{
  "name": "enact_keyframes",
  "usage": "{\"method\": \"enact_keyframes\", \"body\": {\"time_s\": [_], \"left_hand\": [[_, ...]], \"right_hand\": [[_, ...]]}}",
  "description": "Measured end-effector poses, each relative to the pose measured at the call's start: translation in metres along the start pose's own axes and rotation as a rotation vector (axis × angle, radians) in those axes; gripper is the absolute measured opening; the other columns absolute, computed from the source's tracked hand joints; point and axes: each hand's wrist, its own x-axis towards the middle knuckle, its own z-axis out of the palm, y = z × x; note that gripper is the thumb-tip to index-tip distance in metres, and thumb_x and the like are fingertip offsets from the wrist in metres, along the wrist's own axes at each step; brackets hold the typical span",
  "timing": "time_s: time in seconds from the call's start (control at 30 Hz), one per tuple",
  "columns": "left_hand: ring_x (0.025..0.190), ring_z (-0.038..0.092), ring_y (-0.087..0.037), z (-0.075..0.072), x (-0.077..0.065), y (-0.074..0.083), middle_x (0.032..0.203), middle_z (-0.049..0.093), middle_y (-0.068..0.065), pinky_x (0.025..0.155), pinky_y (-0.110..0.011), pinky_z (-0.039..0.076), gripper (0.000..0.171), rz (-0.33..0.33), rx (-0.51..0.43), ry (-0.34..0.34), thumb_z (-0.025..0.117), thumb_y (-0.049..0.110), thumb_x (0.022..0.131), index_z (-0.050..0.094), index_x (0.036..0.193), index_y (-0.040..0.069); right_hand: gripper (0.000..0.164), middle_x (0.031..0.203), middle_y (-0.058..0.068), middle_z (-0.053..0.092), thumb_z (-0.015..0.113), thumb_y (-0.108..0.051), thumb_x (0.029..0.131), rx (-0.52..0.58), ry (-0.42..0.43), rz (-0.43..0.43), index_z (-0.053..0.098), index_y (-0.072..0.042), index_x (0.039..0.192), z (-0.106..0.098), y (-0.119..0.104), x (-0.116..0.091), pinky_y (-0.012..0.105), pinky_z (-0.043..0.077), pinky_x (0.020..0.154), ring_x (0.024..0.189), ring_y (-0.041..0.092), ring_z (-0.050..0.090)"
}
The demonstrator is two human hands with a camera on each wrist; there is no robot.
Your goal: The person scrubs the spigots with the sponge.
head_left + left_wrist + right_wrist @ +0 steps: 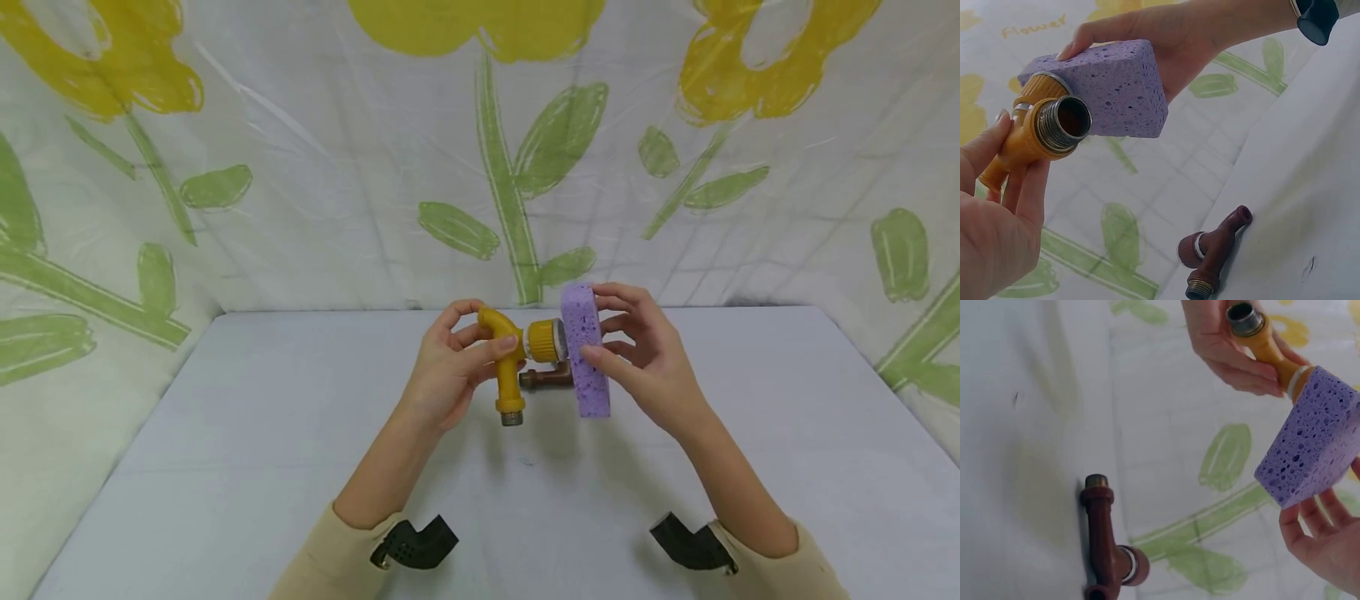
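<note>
Above the table, my left hand [452, 367] grips a yellow plastic tap [509, 375] by its body, thumb in front and fingers behind. The tap's threaded metal end [1072, 120] points down, and its ribbed knob [545, 341] faces right. My right hand [651, 358] pinches a purple sponge [587, 354] between thumb and fingers, holding it upright. The sponge's broad face is right at the end of the knob. Behind them a dark red tap [547, 379] of similar shape lies on the table, partly hidden by the sponge in the head view.
The white table [247, 467] runs back to a pale curtain [337, 183] painted with yellow flowers and green leaves. Black curved pieces sit at the left cuff [416, 543] and the right cuff [693, 543].
</note>
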Motion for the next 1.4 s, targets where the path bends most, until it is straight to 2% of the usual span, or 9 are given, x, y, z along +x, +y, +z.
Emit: {"method": "enact_keyframes", "body": {"time_s": [0.23, 0.4, 0.67, 0.87, 1.03, 1.13, 1.27, 1.4], "left_hand": [[0.072, 0.074, -0.022, -0.003, 0.001, -0.001, 0.103, 0.067, -0.004, 0.073, -0.038, 0.067, 0.032, 0.023, -0.031, -0.066, 0.054, -0.010, 0.100, 0.043, 0.115, 0.016], [0.069, 0.074, -0.023, -0.005, 0.001, 0.001, 0.112, 0.069, -0.005, 0.071, -0.037, 0.067, 0.030, 0.025, -0.052, -0.077, 0.053, -0.009, 0.102, 0.042, 0.115, 0.016], [0.076, 0.074, -0.023, -0.011, 0.002, 0.001, 0.122, 0.069, -0.003, 0.080, -0.035, 0.066, 0.033, 0.019, -0.113, -0.135, 0.049, -0.009, 0.105, 0.057, 0.124, 0.017], [0.090, 0.075, -0.027, -0.018, 0.000, 0.007, 0.136, 0.064, -0.007, 0.092, -0.039, 0.064, 0.034, 0.020, -0.123, -0.235, 0.049, -0.007, 0.107, 0.067, 0.120, 0.019], [0.101, 0.075, -0.029, -0.027, -0.001, 0.012, 0.149, 0.056, -0.012, 0.102, -0.041, 0.059, 0.028, 0.042, -0.096, -0.344, 0.062, -0.001, 0.105, 0.073, 0.120, 0.020], [0.106, 0.074, -0.028, -0.034, -0.002, 0.014, 0.150, 0.053, -0.013, 0.106, -0.040, 0.057, 0.030, 0.062, -0.069, -0.386, 0.067, 0.003, 0.103, 0.074, 0.123, 0.023], [0.112, 0.072, -0.028, -0.043, -0.002, 0.017, 0.145, 0.052, -0.011, 0.109, -0.039, 0.055, 0.041, 0.075, -0.025, -0.420, 0.062, -0.003, 0.103, 0.076, 0.126, 0.028], [0.113, 0.071, -0.025, -0.050, -0.002, 0.020, 0.142, 0.052, -0.009, 0.108, -0.035, 0.055, 0.054, 0.077, 0.063, -0.403, 0.054, -0.011, 0.102, 0.077, 0.124, 0.032]], "right_hand": [[0.059, 0.128, 0.003, 0.060, 0.070, 0.012, 0.091, -0.094, 0.033, 0.051, 0.055, -0.008, 0.145, -0.003, 0.004, 0.001, 0.020, 0.057, 0.083, 0.104, 0.018, 0.061], [0.057, 0.126, 0.004, 0.059, 0.070, 0.009, 0.094, -0.122, 0.034, 0.084, 0.055, -0.009, 0.145, -0.009, 0.007, -0.001, 0.020, 0.058, 0.080, 0.100, 0.017, 0.062], [0.056, 0.124, 0.002, 0.060, 0.072, 0.005, 0.095, -0.206, 0.056, 0.117, 0.054, -0.007, 0.146, -0.022, 0.014, -0.007, 0.019, 0.057, 0.077, 0.097, 0.016, 0.063], [0.056, 0.125, -0.002, 0.059, 0.072, 0.002, 0.096, -0.272, 0.085, 0.131, 0.052, -0.006, 0.147, -0.033, 0.019, -0.015, 0.017, 0.056, 0.078, 0.098, 0.013, 0.062], [0.057, 0.124, -0.003, 0.058, 0.074, 0.000, 0.096, -0.318, 0.101, 0.159, 0.052, -0.007, 0.148, -0.044, 0.023, -0.020, 0.015, 0.055, 0.079, 0.099, 0.011, 0.062], [0.058, 0.125, -0.005, 0.057, 0.075, -0.003, 0.096, -0.352, 0.106, 0.183, 0.052, -0.009, 0.149, -0.051, 0.026, -0.023, 0.014, 0.054, 0.079, 0.099, 0.010, 0.061], [0.059, 0.127, -0.002, 0.056, 0.076, -0.007, 0.097, -0.405, 0.111, 0.223, 0.051, -0.011, 0.151, -0.060, 0.029, -0.026, 0.014, 0.054, 0.074, 0.096, 0.008, 0.060], [0.059, 0.129, 0.005, 0.055, 0.076, -0.011, 0.098, -0.448, 0.120, 0.262, 0.051, -0.011, 0.151, -0.066, 0.032, -0.027, 0.015, 0.053, 0.070, 0.093, 0.008, 0.058]]}}
